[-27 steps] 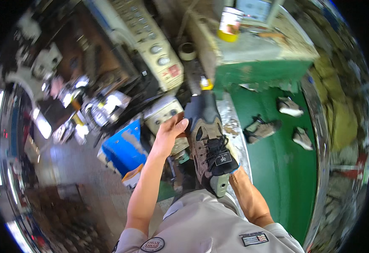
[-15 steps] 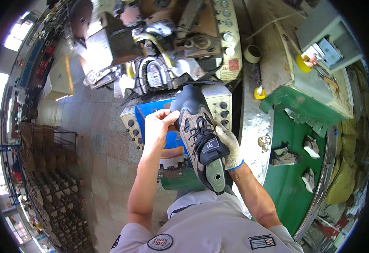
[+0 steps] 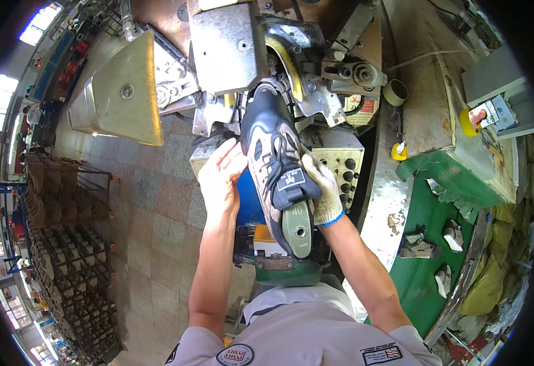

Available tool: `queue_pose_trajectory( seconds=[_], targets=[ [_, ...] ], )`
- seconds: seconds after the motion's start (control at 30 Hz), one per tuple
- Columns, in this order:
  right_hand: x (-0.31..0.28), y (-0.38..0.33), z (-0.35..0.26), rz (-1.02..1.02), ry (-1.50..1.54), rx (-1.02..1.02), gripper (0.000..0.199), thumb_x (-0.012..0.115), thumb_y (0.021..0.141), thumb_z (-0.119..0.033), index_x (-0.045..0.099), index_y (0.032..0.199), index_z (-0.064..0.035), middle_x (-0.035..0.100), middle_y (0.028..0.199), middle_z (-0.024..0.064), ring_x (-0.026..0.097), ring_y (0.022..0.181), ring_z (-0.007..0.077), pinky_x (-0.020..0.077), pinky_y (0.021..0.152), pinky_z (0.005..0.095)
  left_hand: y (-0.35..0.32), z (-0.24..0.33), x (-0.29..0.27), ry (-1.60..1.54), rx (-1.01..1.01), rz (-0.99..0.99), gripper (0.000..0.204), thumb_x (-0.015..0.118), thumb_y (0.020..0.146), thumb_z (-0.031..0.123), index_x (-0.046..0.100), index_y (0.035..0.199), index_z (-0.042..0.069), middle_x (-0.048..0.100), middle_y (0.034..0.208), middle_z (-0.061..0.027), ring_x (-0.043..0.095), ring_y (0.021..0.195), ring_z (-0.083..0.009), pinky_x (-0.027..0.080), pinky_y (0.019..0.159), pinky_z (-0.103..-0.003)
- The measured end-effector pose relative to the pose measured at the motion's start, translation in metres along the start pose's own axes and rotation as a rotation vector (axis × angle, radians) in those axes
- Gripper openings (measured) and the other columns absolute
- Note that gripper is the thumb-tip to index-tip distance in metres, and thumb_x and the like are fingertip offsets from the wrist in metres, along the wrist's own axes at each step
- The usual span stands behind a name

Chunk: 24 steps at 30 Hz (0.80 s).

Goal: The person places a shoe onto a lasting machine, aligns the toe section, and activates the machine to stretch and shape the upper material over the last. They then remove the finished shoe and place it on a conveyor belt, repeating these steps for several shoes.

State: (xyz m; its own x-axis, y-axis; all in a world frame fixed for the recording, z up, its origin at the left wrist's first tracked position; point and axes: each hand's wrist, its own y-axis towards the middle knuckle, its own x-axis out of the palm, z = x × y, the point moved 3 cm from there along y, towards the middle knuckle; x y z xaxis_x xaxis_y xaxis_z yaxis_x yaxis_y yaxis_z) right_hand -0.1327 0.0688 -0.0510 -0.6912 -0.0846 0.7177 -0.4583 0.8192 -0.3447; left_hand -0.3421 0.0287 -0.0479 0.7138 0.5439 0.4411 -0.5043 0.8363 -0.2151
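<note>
Fingers (image 3: 224,160) of the bare left hand (image 3: 220,183) are spread loosely, the hand open just beside the left flank of a shoe (image 3: 259,177); whether a fingertip touches it is hard to tell. The right hand (image 3: 322,192), in a pale glove with a blue cuff, grips the shoe from its right side, though some of its fingers are hidden. The shoe is grey-brown and black with dark laces (image 3: 281,160), and a green block (image 3: 297,230) with a hole shows at its heel end. It points away from the person, its smooth black toe at the mouth of a metal machine (image 3: 227,46). Below the machine, right of the shoe, is a box with black knobs (image 3: 349,177). Farther right, a small yellow bottle (image 3: 399,151) and a roll of tape (image 3: 395,93) sit near a worn bench (image 3: 447,171). Three more shoes (image 3: 419,247) lie on a green surface (image 3: 408,296). Far left, racks (image 3: 75,268) stand on the tiled floor (image 3: 160,244).
</note>
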Motion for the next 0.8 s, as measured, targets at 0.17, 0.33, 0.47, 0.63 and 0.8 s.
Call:
queue_pose_trajectory(
  seconds=[0.17,0.33,0.47,0.63,0.8],
  targets=[
    [0.013,0.028,0.002,0.042,-0.009,-0.102,0.044,0.064,0.101,-0.028,0.058,0.133,0.0004,0.067,0.115,0.0038,0.062,0.101,0.0110,0.0499,0.090,0.0271,0.015,0.007,0.018,-0.016,0.087,-0.019,0.055,0.070,0.083,-0.003,0.052,0.135,-0.011,0.067,0.122,-0.0207,0.070,0.101,-0.0215,0.056,0.089,-0.027],
    [0.002,0.048,0.017,0.109,0.062,-0.118,0.032,0.068,0.098,-0.026,0.067,0.117,-0.0013,0.069,0.104,0.0024,0.063,0.092,0.0107,0.0498,0.083,0.0265,0.001,-0.025,0.031,-0.045,-0.240,-0.021,0.045,0.063,0.101,0.027,0.060,0.131,-0.005,0.070,0.107,-0.0104,0.064,0.095,-0.0142,0.051,0.085,-0.029],
    [-0.005,0.046,0.023,0.174,-0.025,-0.123,0.033,0.068,0.098,-0.026,0.069,0.116,0.0009,0.070,0.104,0.0031,0.063,0.091,0.0102,0.0503,0.082,0.0261,-0.010,-0.034,0.038,-0.037,-0.408,0.029,0.056,0.043,0.107,0.049,0.068,0.118,-0.001,0.071,0.105,-0.0073,0.065,0.092,-0.0124,0.052,0.085,-0.029],
    [0.002,0.047,0.034,0.183,0.055,-0.128,0.034,0.068,0.099,-0.027,0.068,0.118,0.0008,0.070,0.106,0.0031,0.063,0.092,0.0103,0.0505,0.083,0.0261,0.000,-0.031,0.023,0.152,-0.322,-0.035,0.057,0.044,0.107,0.048,0.069,0.116,-0.002,0.072,0.102,-0.0061,0.066,0.086,-0.0123,0.052,0.080,-0.028],
    [0.007,0.046,0.031,0.119,0.091,-0.114,0.036,0.068,0.098,-0.031,0.067,0.119,-0.0010,0.070,0.106,0.0037,0.064,0.091,0.0110,0.0519,0.081,0.0261,0.003,-0.037,0.016,0.211,-0.252,0.000,0.057,0.044,0.107,0.046,0.070,0.107,-0.005,0.072,0.095,-0.0068,0.063,0.084,-0.0102,0.050,0.078,-0.027]
  ],
)
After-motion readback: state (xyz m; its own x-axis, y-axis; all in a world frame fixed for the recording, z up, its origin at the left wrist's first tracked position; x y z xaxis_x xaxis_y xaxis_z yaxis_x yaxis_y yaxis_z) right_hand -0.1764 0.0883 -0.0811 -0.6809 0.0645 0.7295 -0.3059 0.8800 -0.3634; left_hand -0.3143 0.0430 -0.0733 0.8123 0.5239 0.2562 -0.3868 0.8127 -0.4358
